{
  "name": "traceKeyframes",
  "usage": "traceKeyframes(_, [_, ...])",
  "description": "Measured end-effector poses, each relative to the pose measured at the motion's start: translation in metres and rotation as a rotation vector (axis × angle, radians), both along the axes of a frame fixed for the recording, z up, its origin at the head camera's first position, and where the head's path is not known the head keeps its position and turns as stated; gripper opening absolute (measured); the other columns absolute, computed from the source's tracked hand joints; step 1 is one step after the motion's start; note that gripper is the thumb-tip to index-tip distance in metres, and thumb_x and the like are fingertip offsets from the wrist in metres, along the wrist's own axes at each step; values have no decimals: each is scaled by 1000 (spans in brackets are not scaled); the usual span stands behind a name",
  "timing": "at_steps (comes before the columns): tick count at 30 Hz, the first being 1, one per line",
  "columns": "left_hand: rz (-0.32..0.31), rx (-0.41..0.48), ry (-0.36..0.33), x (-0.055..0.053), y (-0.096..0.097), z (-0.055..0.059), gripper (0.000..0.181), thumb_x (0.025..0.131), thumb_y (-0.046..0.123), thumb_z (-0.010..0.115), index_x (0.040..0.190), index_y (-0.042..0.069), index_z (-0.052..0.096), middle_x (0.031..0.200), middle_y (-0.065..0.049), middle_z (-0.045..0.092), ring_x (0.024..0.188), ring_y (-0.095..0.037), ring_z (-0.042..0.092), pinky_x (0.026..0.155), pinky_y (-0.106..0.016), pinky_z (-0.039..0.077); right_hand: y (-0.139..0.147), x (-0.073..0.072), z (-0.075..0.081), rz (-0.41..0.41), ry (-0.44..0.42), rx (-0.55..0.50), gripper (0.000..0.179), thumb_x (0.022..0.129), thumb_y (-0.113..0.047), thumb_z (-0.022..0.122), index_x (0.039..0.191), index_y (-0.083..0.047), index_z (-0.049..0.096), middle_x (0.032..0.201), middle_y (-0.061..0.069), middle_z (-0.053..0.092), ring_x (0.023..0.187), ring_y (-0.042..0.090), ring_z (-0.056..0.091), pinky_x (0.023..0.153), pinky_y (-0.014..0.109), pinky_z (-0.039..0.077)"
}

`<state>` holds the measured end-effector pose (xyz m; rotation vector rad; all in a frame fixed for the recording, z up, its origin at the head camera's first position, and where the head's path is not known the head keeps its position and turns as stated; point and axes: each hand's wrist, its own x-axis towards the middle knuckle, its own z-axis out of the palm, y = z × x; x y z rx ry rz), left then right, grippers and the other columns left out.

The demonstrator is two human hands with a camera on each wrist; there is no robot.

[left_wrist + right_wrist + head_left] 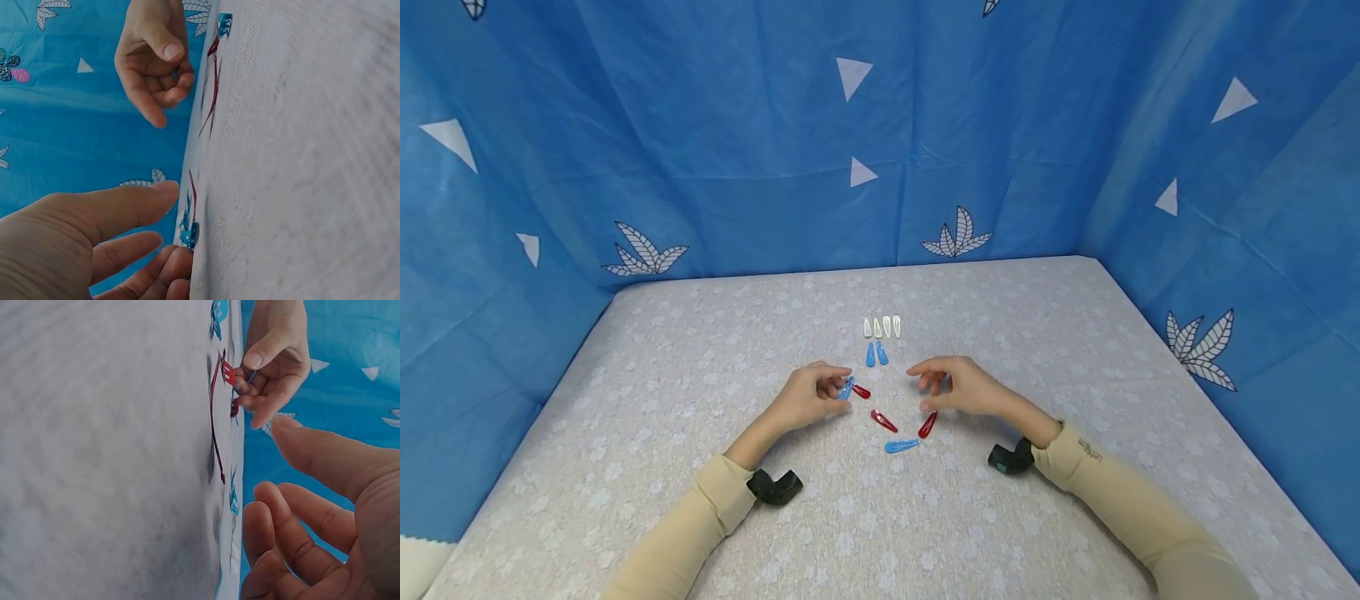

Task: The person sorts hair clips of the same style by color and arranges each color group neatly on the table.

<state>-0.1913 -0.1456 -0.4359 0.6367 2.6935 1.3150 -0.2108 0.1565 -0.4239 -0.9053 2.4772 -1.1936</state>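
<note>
My left hand (811, 397) hovers low over the cloth, thumb and fingers apart. A blue snap hair clip (847, 388) lies at its fingertips, with a red hair clip (861, 392) just right of it. In the left wrist view the thumb stands clear of that blue clip (190, 234), while the lower fingers come close to it; contact is unclear. Across from it, my right hand (964, 387) is held with loosely bent fingers and nothing between them. Beneath its thumb lies another red hair clip (928, 425). A third red clip (883, 421) rests between the hands.
Nearer the front lies a blue clip (901, 447). Farther back, two blue clips (871, 355) stand side by side, with a row of several white clips (877, 327) behind them. A pale patterned cloth (1000, 533) covers the table; a blue curtain (737, 125) surrounds it.
</note>
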Motion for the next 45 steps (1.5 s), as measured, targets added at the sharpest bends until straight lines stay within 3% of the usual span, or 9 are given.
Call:
traceKeyframes(10, [13,-49,50,-4,-3,-3,55,73,8,85,124,-1,66,97,-8,63,81,-14,57,69,-22,49,-1,4,-1,10,-20,-11,49,82,-16,80,127,-3,64,100,7,68,85,14,62,68,25,50])
traceKeyframes(25, [-103,-55,-51,-16,-13,-6,60,79,11,82,133,2,59,100,-7,54,79,-14,44,68,-23,41,-2,6,-3,41,-20,-27,49,81,-14,80,126,-2,64,99,7,69,83,14,62,65,24,50])
traceKeyframes(35, [-112,-72,-40,-16,-12,-8,56,80,13,80,132,4,61,101,-4,53,82,-14,43,68,-24,40,-4,8,-5,118,-21,-16,43,81,-13,80,121,-3,67,96,7,69,70,7,53,61,23,46])
traceKeyframes(45, [-113,-67,-43,-17,-12,-9,53,81,14,80,130,5,63,102,-5,53,82,-15,43,68,-24,40,-8,16,-5,197,-30,14,44,79,-14,82,119,-4,68,92,4,69,70,6,52,64,22,47])
